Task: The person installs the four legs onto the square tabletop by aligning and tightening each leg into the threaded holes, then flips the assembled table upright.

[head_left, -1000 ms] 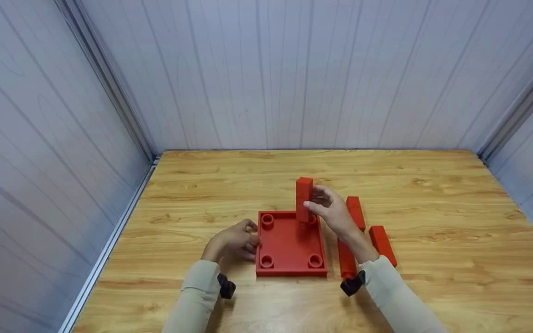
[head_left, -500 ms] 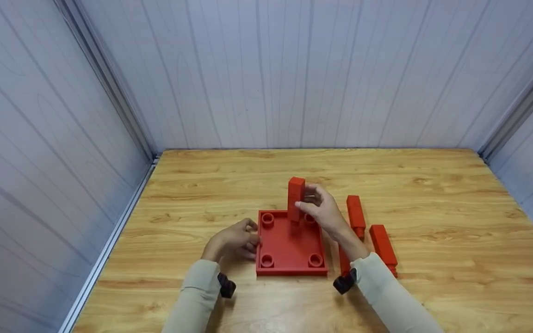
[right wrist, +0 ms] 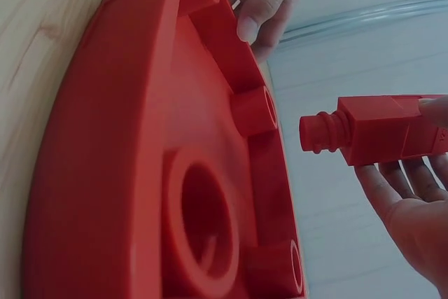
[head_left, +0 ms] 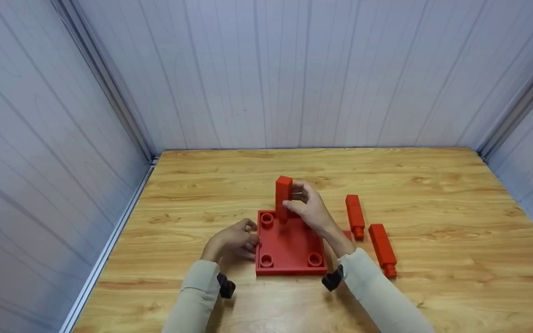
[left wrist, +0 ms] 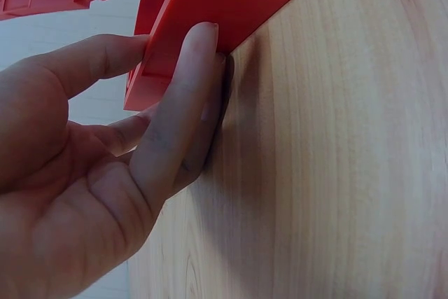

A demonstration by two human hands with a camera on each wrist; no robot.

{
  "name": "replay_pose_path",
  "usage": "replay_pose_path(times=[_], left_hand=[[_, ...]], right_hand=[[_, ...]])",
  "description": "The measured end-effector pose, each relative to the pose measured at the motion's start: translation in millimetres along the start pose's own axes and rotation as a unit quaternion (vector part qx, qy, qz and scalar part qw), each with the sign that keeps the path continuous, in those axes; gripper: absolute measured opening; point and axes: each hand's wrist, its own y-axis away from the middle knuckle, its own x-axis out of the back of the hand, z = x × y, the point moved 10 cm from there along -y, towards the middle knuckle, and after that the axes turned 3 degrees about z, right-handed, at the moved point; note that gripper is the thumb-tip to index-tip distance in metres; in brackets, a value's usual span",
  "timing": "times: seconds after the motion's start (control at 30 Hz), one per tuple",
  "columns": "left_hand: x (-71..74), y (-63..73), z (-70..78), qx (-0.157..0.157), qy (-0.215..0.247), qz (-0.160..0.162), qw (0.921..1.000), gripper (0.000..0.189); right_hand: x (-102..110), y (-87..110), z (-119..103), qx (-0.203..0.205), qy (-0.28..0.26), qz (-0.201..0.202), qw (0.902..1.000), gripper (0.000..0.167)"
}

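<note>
Currently the right hand (head_left: 310, 210) grips a red leg (head_left: 283, 198) upright, fingers and thumb curled round its upper half, peg end down just above the far-left socket (head_left: 267, 218) of the red base plate (head_left: 289, 243). In the right wrist view the ribbed peg (right wrist: 320, 134) sits close to that socket (right wrist: 253, 110), not yet inside it. Left hand (head_left: 233, 240) holds the plate's left edge: thumb on top, fingers (left wrist: 183, 96) pressed against the side wall, plate flat on the wooden table (head_left: 433, 194). Two more red legs lie on the table right of the plate, one nearer (head_left: 354, 215), one farther out (head_left: 382, 243), well apart from both hands.
</note>
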Motion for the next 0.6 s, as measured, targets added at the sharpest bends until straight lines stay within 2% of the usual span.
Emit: replay_pose_path(times=[0.17, 0.6], left_hand=[[-0.1, 1.5, 0.8, 0.001, 0.004, -0.001, 1.0000, 0.036], [0.9, 0.5, -1.1, 0.007, 0.007, -0.001, 1.0000, 0.036]], right_hand=[[-5, -10.0, 19, 0.005, -0.008, 0.007, 0.9999, 0.047], [-17, -16.2, 20, 0.042, 0.000, 0.029, 0.9987, 0.042]])
